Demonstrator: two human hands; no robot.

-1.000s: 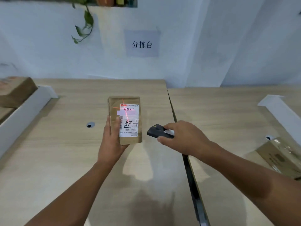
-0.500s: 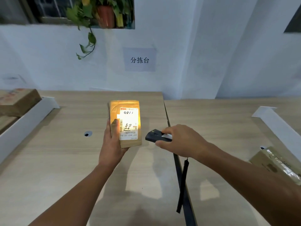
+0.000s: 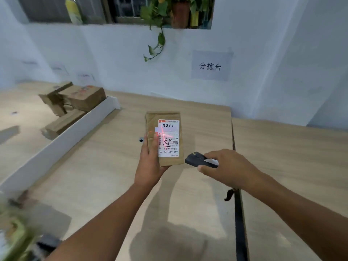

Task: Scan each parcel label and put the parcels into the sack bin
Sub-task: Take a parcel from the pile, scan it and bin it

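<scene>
My left hand point(image 3: 149, 166) grips a flat brown parcel point(image 3: 165, 117) from below, its thumb on the left edge, and holds it above the wooden table point(image 3: 94, 176). The parcel's white label point(image 3: 169, 138) faces up and a red scan cross glows on it. My right hand point(image 3: 228, 167) holds a small black scanner point(image 3: 197, 160) just right of the parcel, its nose pointing at the label. A black wrist strap point(image 3: 228, 194) hangs under that hand.
Several brown boxes point(image 3: 82, 97) lie at the back left behind a white divider board point(image 3: 62, 140). A dark gap point(image 3: 239, 213) separates this table from the one to the right. A blurred green and grey thing point(image 3: 17, 236) sits at the bottom left corner.
The view has swung to the left, bringing the boxes behind the divider into sight. The bright yellow scan flash on the label has given way to a red cross. Both hands keep their hold.
</scene>
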